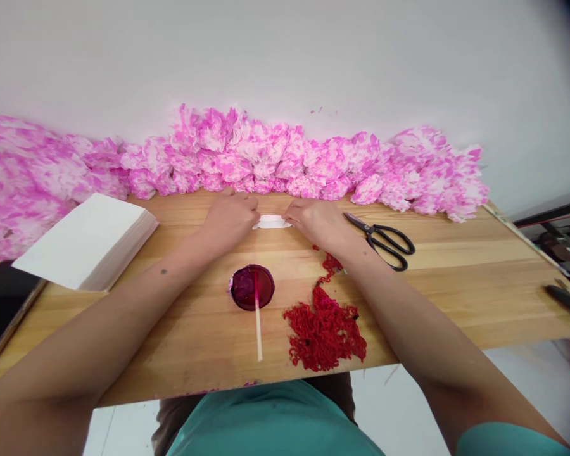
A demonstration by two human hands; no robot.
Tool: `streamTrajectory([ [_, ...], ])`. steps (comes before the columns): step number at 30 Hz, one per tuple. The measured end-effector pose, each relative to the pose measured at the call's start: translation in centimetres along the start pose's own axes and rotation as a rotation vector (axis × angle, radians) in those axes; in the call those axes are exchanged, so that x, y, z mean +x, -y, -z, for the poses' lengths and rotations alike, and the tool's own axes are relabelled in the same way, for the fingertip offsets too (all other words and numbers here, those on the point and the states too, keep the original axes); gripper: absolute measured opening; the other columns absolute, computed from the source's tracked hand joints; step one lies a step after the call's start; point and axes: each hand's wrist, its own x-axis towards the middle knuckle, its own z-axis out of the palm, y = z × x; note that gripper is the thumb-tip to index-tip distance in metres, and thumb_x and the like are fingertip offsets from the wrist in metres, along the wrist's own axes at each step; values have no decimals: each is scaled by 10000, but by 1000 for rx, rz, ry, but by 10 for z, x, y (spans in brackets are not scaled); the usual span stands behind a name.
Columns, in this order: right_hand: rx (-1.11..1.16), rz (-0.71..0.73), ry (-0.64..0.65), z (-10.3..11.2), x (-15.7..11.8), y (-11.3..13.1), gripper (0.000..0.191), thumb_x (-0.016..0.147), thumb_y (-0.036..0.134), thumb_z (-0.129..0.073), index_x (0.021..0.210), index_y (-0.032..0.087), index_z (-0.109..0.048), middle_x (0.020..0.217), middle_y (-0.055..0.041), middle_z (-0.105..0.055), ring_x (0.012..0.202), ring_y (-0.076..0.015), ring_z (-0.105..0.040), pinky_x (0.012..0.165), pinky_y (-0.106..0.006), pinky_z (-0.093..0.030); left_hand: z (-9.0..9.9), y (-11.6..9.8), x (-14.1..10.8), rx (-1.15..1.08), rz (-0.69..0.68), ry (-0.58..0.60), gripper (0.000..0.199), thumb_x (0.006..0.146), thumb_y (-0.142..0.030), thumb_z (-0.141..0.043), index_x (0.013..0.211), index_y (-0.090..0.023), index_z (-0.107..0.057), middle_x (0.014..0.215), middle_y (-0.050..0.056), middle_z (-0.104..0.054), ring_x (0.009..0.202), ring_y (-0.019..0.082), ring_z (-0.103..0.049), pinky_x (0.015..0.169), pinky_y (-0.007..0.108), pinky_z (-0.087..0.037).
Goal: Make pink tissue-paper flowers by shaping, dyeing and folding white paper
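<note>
A narrow white folded paper strip [273, 221] lies crosswise near the back of the wooden table, between both hands. My left hand [232, 218] has its closed fingers at the strip's left end. At the right end, the fingers of my right hand [311, 218] pinch the strip. Nearer to me stands a small bowl of dark magenta liquid [247, 287], with a pale stick [259, 329] resting in it. A tangle of red yarn [325, 329] lies right of the bowl. Black-handled scissors [384, 240] are beside my right forearm.
Pink and white paper flowers [266, 152] are heaped along the wall. A thick stack of white paper [85, 237] sits at the left, partly over a dark flat object [2, 310]. Another black-handled tool [567, 299] is at the table's right edge.
</note>
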Motion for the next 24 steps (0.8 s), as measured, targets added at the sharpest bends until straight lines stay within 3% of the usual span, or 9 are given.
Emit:
streamTrajectory([
  [3,34,10,-28,-2,-1,0,227,962,219,-488,978,154,-706,982,-106,-699,842,-206,-600,622,-299,-312,-1,-1,0,5,21,-17,293,921,-182,-487,693,-134,-665,752,91,-644,733,200,-558,701,362,-336],
  [7,245,-43,-171,-10,-1,-6,204,910,202,-527,1000,163,-705,965,-85,-705,871,-205,-604,700,-294,-370,-3,-1,0,-140,136,-44,271,898,-214,-484,742,-135,-691,797,107,-669,756,219,-572,702,357,-357],
  [12,774,-186,-230,-20,2,-16,176,855,248,-563,949,175,-693,838,-22,-694,706,-144,-573,661,-271,-396,-13,5,-1,-588,364,-131,245,855,-232,-477,819,-158,-708,690,35,-634,631,162,-517,590,290,-312],
  [16,1177,-222,-302,-24,5,-20,231,816,311,-616,1018,204,-647,779,18,-634,690,-125,-554,658,-262,-434,-15,10,-1,-1089,427,-192,291,852,-297,-510,1057,-167,-671,685,-11,-605,606,126,-503,591,248,-354],
  [19,1418,-238,-322,-23,6,-19,214,793,334,-660,977,225,-648,732,38,-576,654,-108,-518,654,-259,-467,-11,10,0,-1394,474,-216,270,839,-325,-562,1050,-178,-643,703,-17,-594,630,115,-529,631,233,-414],
  [22,1577,-219,-302,-22,6,-18,178,782,353,-675,900,219,-663,727,38,-563,630,-94,-501,651,-256,-480,-3,9,-1,-1521,544,-247,187,824,-316,-595,941,-181,-651,717,-16,-589,608,96,-512,618,221,-425],
  [24,1553,-216,-272,-21,5,-18,161,786,344,-664,868,206,-674,733,34,-583,628,-89,-517,660,-254,-470,1,8,-2,-1479,555,-223,142,815,-286,-598,877,-174,-660,727,-11,-598,624,96,-516,627,222,-429],
])
